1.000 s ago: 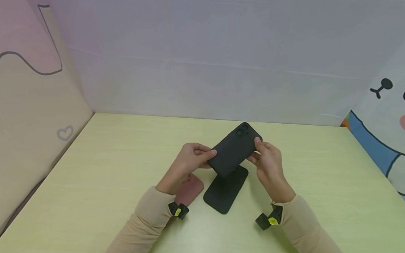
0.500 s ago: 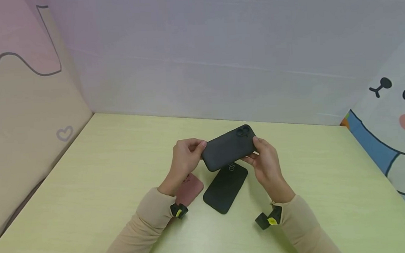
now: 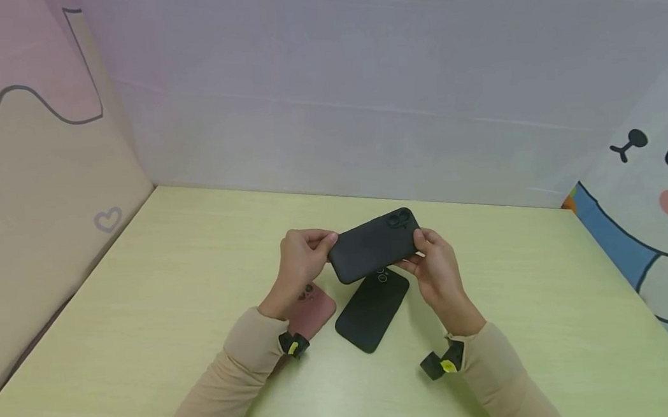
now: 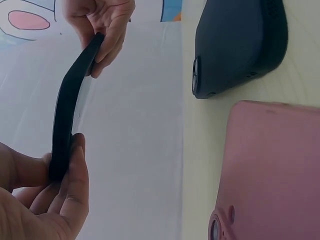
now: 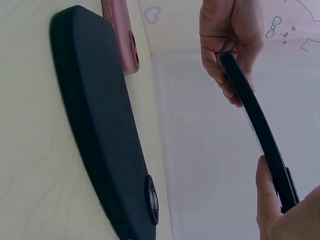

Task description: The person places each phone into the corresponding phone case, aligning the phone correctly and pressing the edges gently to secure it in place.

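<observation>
A black phone case (image 3: 371, 248), back side up with a camera cutout at its right end, is held above the table. Whether a phone sits inside it I cannot tell. My left hand (image 3: 303, 261) pinches its left end between thumb and fingers. The right hand (image 3: 443, 275) grips the opposite end, thumb on the back and fingers beneath. Edge-on in the left wrist view, the case (image 4: 65, 110) looks slim. Below it a black phone (image 3: 372, 314) with ringed lenses lies on the table. Beside that, a pink phone (image 3: 313, 313) is partly covered by my left wrist.
A pale yellow-green table (image 3: 200, 268) carries the two phones. A whitish backdrop (image 3: 362, 105) rises behind it, with printed cartoon panels at left and right. Small black wrist cameras with yellow marks are worn on both wrists.
The phone case has turned to lie more level, its left end shifting left with my left hand. The black phone's lenses beneath have come into view. Over the last half second there is little movement.
</observation>
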Action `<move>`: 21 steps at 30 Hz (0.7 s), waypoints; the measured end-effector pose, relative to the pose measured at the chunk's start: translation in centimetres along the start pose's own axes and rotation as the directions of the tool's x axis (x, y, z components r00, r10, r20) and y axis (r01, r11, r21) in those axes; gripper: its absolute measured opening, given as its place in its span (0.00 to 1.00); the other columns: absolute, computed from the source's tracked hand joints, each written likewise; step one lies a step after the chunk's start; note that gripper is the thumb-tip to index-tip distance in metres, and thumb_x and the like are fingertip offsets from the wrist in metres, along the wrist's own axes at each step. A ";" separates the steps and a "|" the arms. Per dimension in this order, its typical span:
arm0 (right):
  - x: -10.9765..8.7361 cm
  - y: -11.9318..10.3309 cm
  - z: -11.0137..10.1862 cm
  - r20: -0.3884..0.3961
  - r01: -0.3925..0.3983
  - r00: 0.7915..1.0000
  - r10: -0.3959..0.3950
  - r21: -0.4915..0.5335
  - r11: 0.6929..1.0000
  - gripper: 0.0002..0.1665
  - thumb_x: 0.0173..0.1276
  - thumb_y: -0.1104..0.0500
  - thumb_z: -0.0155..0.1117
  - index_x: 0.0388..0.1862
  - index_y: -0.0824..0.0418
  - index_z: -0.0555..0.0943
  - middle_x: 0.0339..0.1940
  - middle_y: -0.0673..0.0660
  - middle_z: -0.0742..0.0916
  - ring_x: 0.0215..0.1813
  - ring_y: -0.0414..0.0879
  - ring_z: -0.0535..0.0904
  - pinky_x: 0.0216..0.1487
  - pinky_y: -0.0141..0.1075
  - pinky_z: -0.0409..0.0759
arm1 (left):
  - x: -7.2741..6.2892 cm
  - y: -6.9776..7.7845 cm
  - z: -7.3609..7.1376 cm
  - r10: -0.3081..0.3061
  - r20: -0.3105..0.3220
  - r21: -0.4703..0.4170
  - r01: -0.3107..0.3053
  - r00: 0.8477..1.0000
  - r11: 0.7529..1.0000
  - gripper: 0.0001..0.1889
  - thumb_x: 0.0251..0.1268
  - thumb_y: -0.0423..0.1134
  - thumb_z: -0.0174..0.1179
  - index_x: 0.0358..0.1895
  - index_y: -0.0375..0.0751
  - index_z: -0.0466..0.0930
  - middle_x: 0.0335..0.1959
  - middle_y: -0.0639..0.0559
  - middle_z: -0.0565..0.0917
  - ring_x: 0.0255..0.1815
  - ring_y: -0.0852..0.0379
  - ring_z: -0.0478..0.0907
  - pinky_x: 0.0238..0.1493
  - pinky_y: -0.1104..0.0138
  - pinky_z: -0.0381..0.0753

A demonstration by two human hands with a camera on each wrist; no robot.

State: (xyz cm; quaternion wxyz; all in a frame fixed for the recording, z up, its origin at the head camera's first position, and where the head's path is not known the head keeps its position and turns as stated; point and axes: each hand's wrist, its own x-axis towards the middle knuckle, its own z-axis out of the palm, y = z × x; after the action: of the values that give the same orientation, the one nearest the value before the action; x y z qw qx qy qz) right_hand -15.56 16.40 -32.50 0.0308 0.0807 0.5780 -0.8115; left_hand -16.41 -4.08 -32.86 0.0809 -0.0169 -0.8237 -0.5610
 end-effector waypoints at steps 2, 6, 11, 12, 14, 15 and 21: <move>0.1 0.0 0.0 -0.001 -0.002 1.000 0.002 0.004 1.000 0.15 0.75 0.56 0.39 0.52 0.64 0.67 0.42 0.53 0.74 0.35 0.41 0.82 0.38 0.35 0.81 | 0.1 -0.1 -0.1 -0.027 0.020 -0.018 0.027 0.999 0.999 0.10 0.60 0.37 0.60 0.40 0.35 0.84 0.32 0.41 0.86 0.26 0.54 0.84 0.32 0.66 0.82; 0.2 0.1 -0.1 0.004 -0.001 1.000 0.001 0.007 1.000 0.14 0.75 0.57 0.38 0.51 0.63 0.67 0.42 0.53 0.74 0.35 0.41 0.82 0.39 0.35 0.81 | 0.4 -0.3 -0.4 -0.117 0.097 -0.114 0.128 0.988 0.985 0.11 0.60 0.37 0.60 0.42 0.34 0.83 0.34 0.40 0.86 0.27 0.54 0.85 0.36 0.65 0.82; 0.1 0.0 0.0 0.020 0.004 1.000 -0.004 0.005 1.000 0.13 0.75 0.57 0.38 0.49 0.62 0.67 0.41 0.53 0.74 0.35 0.41 0.81 0.40 0.36 0.81 | 0.8 -0.3 -0.8 -0.242 0.191 -0.232 0.284 0.951 0.930 0.13 0.60 0.37 0.59 0.45 0.34 0.81 0.39 0.40 0.85 0.29 0.56 0.84 0.40 0.65 0.82; 0.1 0.0 0.0 0.023 0.004 1.000 -0.004 0.005 1.000 0.13 0.75 0.57 0.38 0.49 0.62 0.67 0.41 0.52 0.74 0.35 0.41 0.81 0.40 0.36 0.81 | 0.9 -0.3 -0.8 -0.256 0.205 -0.241 0.302 0.945 0.922 0.13 0.60 0.37 0.59 0.46 0.34 0.80 0.39 0.40 0.84 0.29 0.56 0.84 0.41 0.64 0.81; 0.1 -0.1 0.0 0.030 0.001 1.000 -0.002 0.011 1.000 0.12 0.75 0.57 0.38 0.48 0.61 0.67 0.41 0.52 0.74 0.35 0.41 0.81 0.41 0.36 0.81 | 0.9 -0.3 -0.9 -0.274 0.227 -0.245 0.327 0.935 0.913 0.13 0.61 0.37 0.59 0.47 0.34 0.79 0.39 0.40 0.84 0.30 0.57 0.83 0.42 0.64 0.81; 0.1 0.0 0.0 0.031 0.001 1.000 -0.002 0.016 1.000 0.12 0.75 0.56 0.38 0.47 0.61 0.67 0.40 0.52 0.74 0.35 0.41 0.81 0.40 0.36 0.81 | 1.0 -0.3 -1.0 -0.280 0.237 -0.247 0.336 0.930 0.909 0.14 0.61 0.37 0.59 0.47 0.34 0.79 0.39 0.41 0.84 0.30 0.57 0.83 0.43 0.65 0.81; 0.1 0.1 -0.1 0.037 0.021 0.999 -0.021 0.011 1.000 0.13 0.74 0.52 0.41 0.41 0.60 0.68 0.34 0.49 0.77 0.32 0.39 0.81 0.40 0.35 0.81 | 1.1 -0.2 -1.4 -0.282 0.275 -0.255 0.352 0.919 0.900 0.14 0.63 0.38 0.57 0.48 0.34 0.78 0.41 0.42 0.82 0.32 0.58 0.82 0.45 0.65 0.80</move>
State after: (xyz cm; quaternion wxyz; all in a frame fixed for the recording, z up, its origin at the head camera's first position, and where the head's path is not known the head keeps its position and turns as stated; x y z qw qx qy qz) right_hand -15.65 16.44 -32.60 0.0324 0.0598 0.5738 -0.8162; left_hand -17.35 -5.57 -32.37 -0.1121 0.0408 -0.7243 -0.6790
